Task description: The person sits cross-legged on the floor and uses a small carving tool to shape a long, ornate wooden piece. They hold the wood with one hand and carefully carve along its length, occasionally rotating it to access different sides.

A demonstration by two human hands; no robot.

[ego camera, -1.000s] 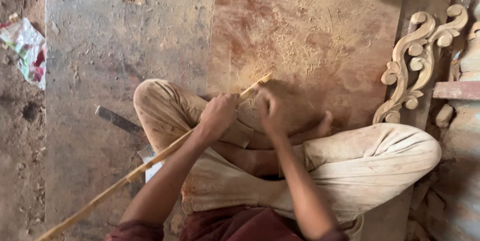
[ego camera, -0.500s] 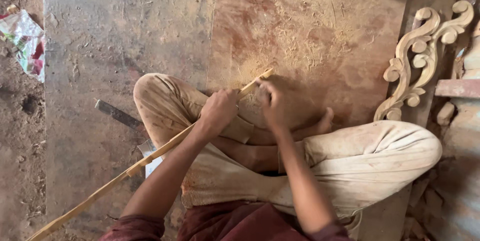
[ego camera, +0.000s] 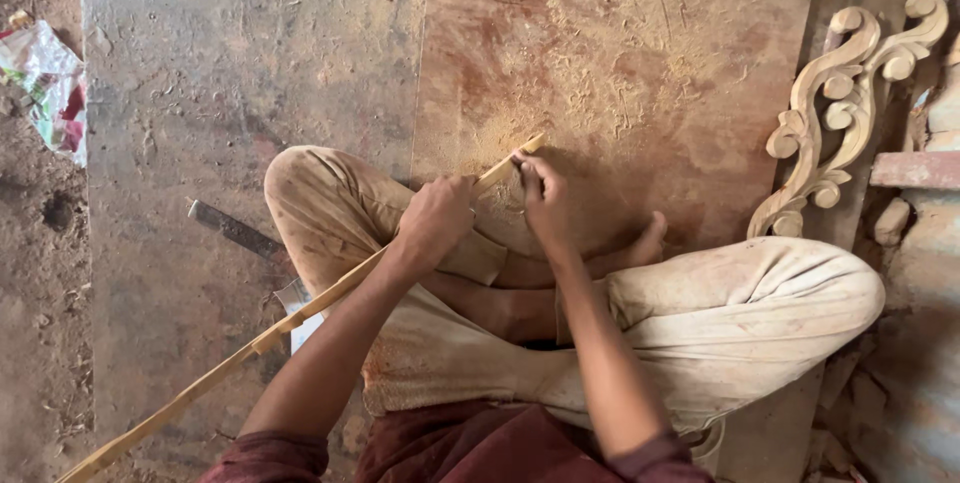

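Shaving step, I'd judge; your left hand (ego camera: 432,223) has a closed grip on the bamboo strip (ego camera: 300,315) across your knee; right hand (ego camera: 543,198) pinched shut at its tip; next stroke calls for a steady left hold.

Seated cross-legged on a reddish-brown wooden board (ego camera: 640,63), the left hand (ego camera: 435,223) grips a long pale bamboo strip (ego camera: 300,315); the right hand (ego camera: 545,198) pinches its tip. A carved scrolled wooden ornament (ego camera: 840,103) lies beside the board.
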